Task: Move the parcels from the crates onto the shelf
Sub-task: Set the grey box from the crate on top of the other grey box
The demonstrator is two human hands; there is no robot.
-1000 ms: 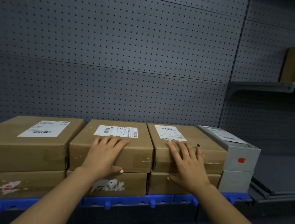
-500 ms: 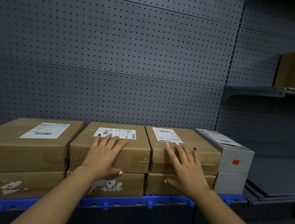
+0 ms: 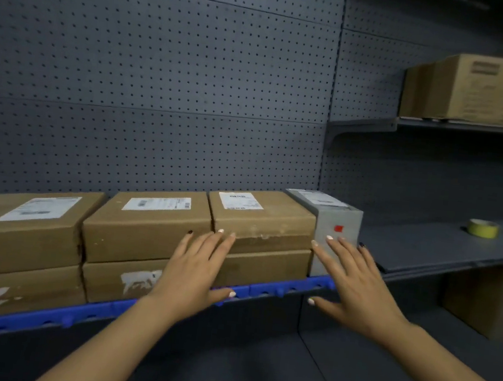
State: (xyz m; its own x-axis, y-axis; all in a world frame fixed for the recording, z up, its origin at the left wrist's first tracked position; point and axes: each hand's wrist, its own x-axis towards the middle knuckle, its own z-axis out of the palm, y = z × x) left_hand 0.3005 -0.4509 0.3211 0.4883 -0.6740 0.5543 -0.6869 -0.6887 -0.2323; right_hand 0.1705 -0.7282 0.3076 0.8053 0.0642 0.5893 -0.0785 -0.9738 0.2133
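Note:
Brown cardboard parcels stand two high on the blue-edged shelf: a left stack, a middle stack and a right stack. A grey parcel with a red sticker ends the row. My left hand hovers with straight fingers in front of the gap between the middle and right stacks. My right hand is spread open in front of the grey parcel's lower part. Neither hand holds anything.
A dark pegboard wall backs the shelf. To the right, a grey shelf carries a yellow tape roll. An upper right shelf bears a large brown box. More boxes sit low right.
Both hands have lifted off the tops of the middle and right parcels and drawn back toward me and to the right. The view has swung right.

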